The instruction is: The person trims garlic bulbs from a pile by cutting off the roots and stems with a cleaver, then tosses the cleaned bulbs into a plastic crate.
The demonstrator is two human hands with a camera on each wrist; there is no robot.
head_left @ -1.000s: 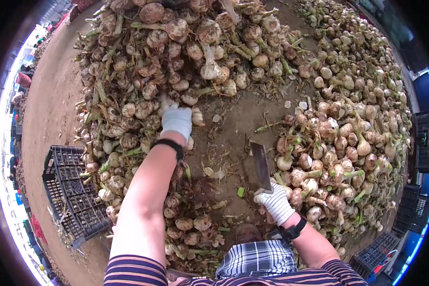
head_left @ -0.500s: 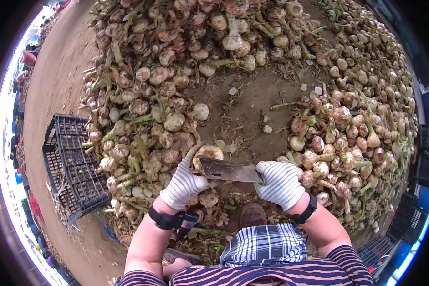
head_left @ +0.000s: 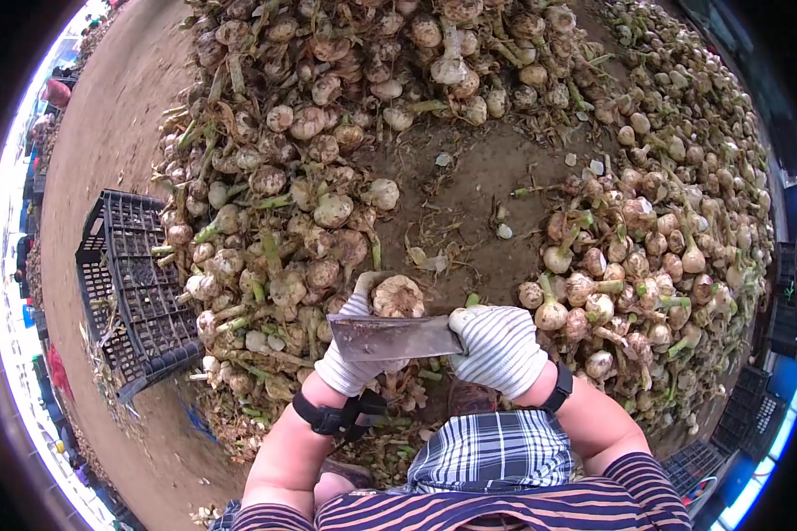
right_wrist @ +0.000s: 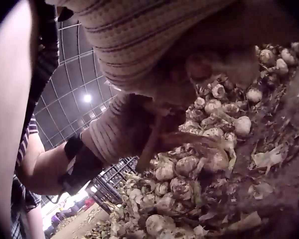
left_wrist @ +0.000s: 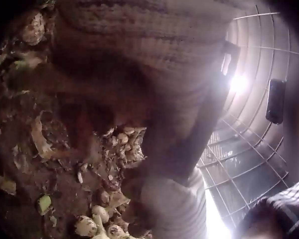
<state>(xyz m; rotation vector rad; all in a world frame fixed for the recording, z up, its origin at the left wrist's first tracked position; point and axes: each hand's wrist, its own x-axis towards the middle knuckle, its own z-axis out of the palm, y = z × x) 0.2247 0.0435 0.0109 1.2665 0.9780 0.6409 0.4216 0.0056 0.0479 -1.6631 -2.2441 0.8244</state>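
Note:
In the head view a white-gloved left hand (head_left: 350, 354) grips a garlic bulb (head_left: 398, 296), its thumb along the bulb's left side. The gloved right hand (head_left: 502, 350) is curled round the handle end of a broad cleaver-like blade (head_left: 394, 338). The blade lies level across the near side of the bulb and covers part of the left hand. The left wrist view is dark and blurred, with glove fabric (left_wrist: 174, 199) low in the middle. In the right wrist view the striped glove (right_wrist: 134, 45) fills the top, and the left hand (right_wrist: 119, 127) shows beyond it.
A large heap of stemmed bulbs (head_left: 328, 88) lies ahead and to the left. Another pile (head_left: 646, 257) spreads along the right. Brown ground (head_left: 469, 186) with scraps separates them. A black plastic crate (head_left: 146, 283) stands tilted at the left.
The left hand came back from the heap with a bulb, and the right hand brought the blade across to it. Since half a second ago, both hands have shifted slightly left.

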